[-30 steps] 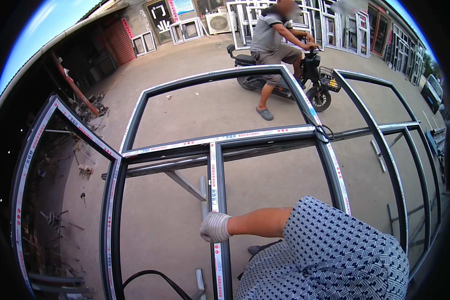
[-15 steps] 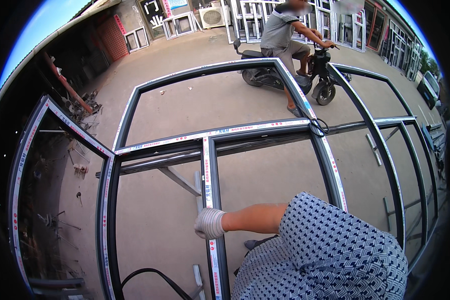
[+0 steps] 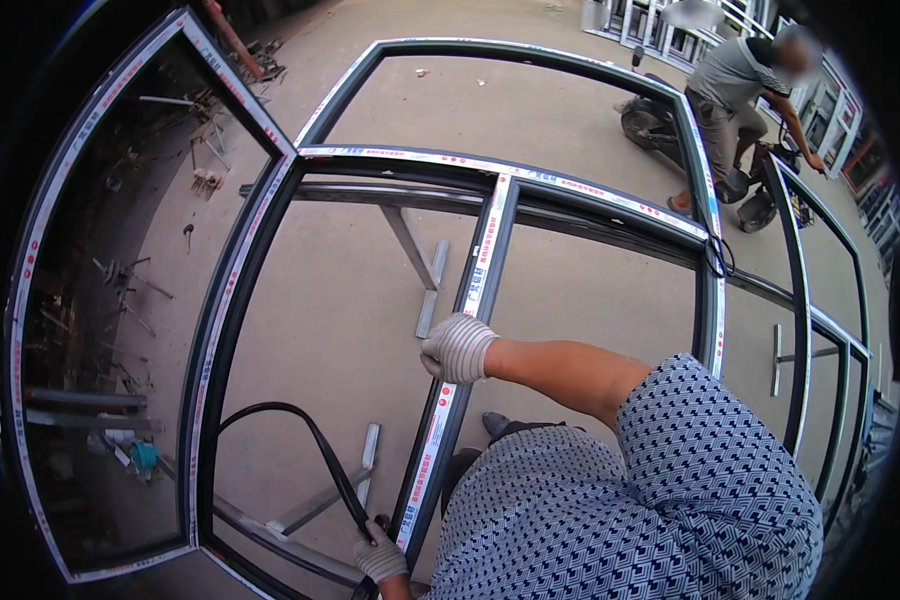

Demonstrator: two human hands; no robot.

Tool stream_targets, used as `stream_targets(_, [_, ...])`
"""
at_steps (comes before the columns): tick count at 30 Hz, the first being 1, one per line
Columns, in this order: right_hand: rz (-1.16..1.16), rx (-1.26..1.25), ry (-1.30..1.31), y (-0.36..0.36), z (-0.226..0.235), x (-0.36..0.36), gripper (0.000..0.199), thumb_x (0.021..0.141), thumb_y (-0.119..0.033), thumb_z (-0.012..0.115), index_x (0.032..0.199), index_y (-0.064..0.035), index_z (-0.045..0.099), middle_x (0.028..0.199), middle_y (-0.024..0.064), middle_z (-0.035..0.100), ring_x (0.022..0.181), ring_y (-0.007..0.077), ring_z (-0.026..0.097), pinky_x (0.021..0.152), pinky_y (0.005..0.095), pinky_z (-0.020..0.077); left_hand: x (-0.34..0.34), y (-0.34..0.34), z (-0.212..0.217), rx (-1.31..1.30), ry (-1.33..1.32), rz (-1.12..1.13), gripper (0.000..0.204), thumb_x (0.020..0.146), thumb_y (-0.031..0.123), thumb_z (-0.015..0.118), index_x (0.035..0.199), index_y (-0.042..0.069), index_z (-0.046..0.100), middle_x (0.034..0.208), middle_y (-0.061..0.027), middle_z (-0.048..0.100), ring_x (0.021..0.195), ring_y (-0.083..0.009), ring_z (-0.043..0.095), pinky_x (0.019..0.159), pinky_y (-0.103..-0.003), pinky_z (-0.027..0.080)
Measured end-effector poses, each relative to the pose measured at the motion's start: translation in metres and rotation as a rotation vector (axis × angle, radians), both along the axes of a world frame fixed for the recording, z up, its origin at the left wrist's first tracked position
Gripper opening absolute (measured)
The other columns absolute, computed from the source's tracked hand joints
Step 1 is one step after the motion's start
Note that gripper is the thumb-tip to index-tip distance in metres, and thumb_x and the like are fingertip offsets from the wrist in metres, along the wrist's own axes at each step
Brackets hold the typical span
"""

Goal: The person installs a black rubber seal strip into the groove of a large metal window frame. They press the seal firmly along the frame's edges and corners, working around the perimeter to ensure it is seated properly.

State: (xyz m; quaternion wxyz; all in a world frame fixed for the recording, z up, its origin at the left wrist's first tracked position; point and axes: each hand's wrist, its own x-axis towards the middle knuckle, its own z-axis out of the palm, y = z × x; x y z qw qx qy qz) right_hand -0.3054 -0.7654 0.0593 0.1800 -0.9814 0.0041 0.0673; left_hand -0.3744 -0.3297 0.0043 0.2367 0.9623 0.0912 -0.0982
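Note:
A large window frame [image 3: 485, 250], dark with white film and printed labels on its faces, lies in front of me. My right hand [image 3: 460, 349], in a striped knit glove, rests across its middle bar, fingers curled at the bar's left edge; anything inside them is hidden. Low in the picture, my left hand [image 3: 379, 556], gloved too, grips a black rubber strip [image 3: 320, 440] beside the same bar. That strip arches up and left to the frame's left side. A hinged sash [image 3: 24, 370] stands swung out on the left.
Metal supports [image 3: 432, 290] show beneath the frame. Another frame [image 3: 793, 300] lies to the right. Beyond, a person [image 3: 735, 80] sits astride a black scooter [image 3: 653, 125]. Tools and scraps [image 3: 208, 183] litter the ground at left; more frames [image 3: 660, 35] lean at the back.
My view has turned and shifted left and down. My left hand has come into sight holding the strip. My right hand remains on the middle bar. The scooter and rider appear farther right.

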Motion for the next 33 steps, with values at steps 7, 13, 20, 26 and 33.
stream_targets(7, [-0.038,-0.038,-0.096,0.018,-0.017,0.009,0.029,0.088,-0.025,0.059,0.071,-0.0033,0.067,0.07,0.019,0.066,0.07,0.0396,0.067,0.072,0.0504,0.0537,0.014,0.015,0.008,0.158,0.097,-0.145,0.05,0.101,0.047,0.051,0.103,0.0,0.069,0.093,-0.0267,0.07,0.09,-0.0445,0.068,0.084,-0.055,0.051])
stream_targets(13, [-0.004,-0.065,-0.136,0.027,-0.019,0.005,0.023,0.088,-0.022,0.061,0.074,-0.0043,0.066,0.072,0.0182,0.065,0.073,0.0395,0.065,0.072,0.0502,0.0514,0.013,0.012,0.018,0.065,0.138,-0.111,0.052,0.101,0.05,0.051,0.11,0.002,0.07,0.093,-0.0254,0.071,0.092,-0.0426,0.069,0.087,-0.053,0.052])
stream_targets(20, [-0.023,-0.138,-0.093,0.024,-0.03,0.01,0.02,0.093,-0.021,0.059,0.085,-0.0066,0.07,0.082,0.0183,0.069,0.077,0.0388,0.067,0.074,0.0496,0.053,0.065,-0.025,0.016,-0.158,0.245,-0.198,0.057,0.099,0.053,0.051,0.109,0.001,0.069,0.096,-0.0258,0.072,0.093,-0.042,0.071,0.086,-0.05,0.054])
stream_targets(26, [0.138,0.057,-0.272,0.073,-0.023,0.063,0.015,0.088,-0.013,0.07,0.1,-0.0051,0.072,0.088,0.0151,0.071,0.083,0.0327,0.068,0.078,0.0433,0.0546,0.098,-0.059,0.004,-0.366,0.153,-0.263,0.05,0.099,0.051,0.052,0.106,0.004,0.069,0.092,-0.0212,0.072,0.09,-0.0386,0.071,0.085,-0.048,0.054])
stream_targets(33, [0.648,0.134,-0.479,0.211,0.013,0.183,0.04,0.084,-0.008,0.074,0.122,-0.0034,0.063,0.113,0.0206,0.064,0.104,0.039,0.062,0.091,0.047,0.0515,0.136,-0.079,-0.007,-0.537,0.219,-0.198,0.043,0.099,0.046,0.054,0.106,0.006,0.067,0.093,-0.0192,0.073,0.09,-0.0382,0.071,0.084,-0.048,0.054])
